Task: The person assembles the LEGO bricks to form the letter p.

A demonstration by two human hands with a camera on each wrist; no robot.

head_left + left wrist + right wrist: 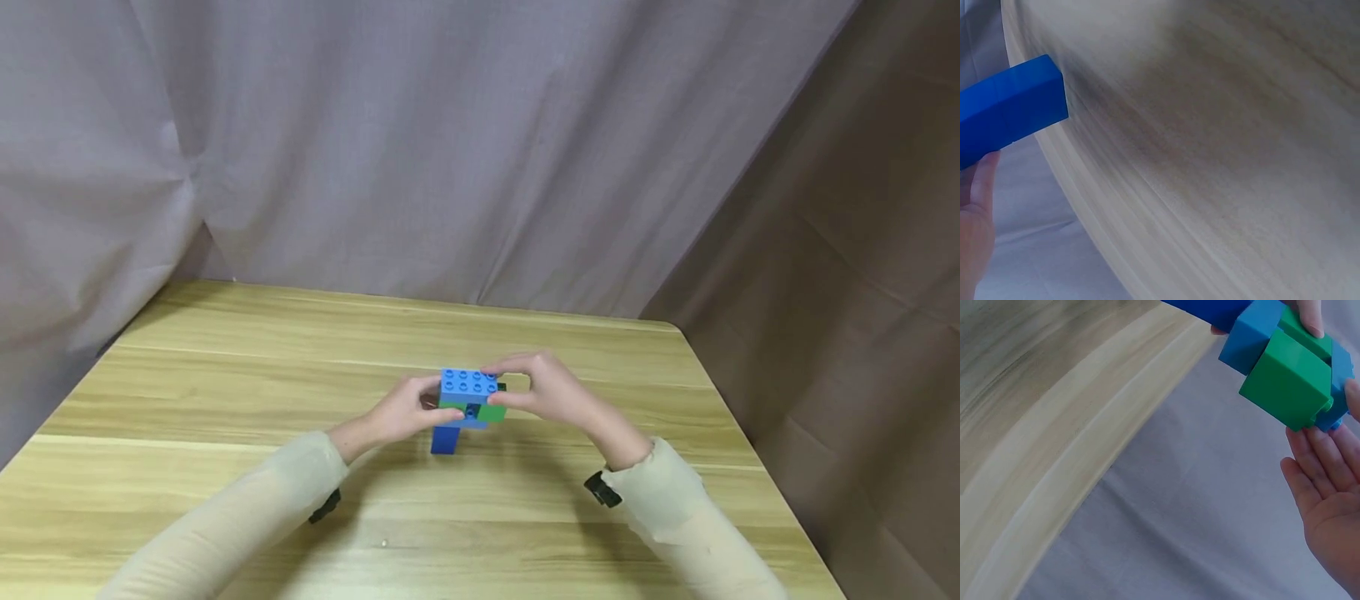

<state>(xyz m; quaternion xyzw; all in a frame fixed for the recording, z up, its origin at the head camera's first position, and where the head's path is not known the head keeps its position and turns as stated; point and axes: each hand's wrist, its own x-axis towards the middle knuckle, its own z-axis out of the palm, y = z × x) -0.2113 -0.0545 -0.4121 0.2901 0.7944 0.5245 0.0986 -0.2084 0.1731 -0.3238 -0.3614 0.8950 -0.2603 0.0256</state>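
Both hands hold a joined stack of toy building bricks above the table. On top lies a light blue brick (469, 387) with two rows of studs. Under it are green bricks (492, 412), with a gap between them. Another light blue brick (1252, 337) and a dark blue column (1016, 100) make up the lower part. My left hand (403, 411) grips the stack's left side, thumb across the front. At the right end, my right hand (553, 393) pinches the top light blue brick between thumb and fingers. The left fingers are partly hidden behind the stack.
The wooden table (225, 400) extends around the hands, its far edge against a grey curtain (375, 150). A brown-grey curtain (862, 292) hangs along the right side. One tiny pale speck (385, 542) lies near the front.
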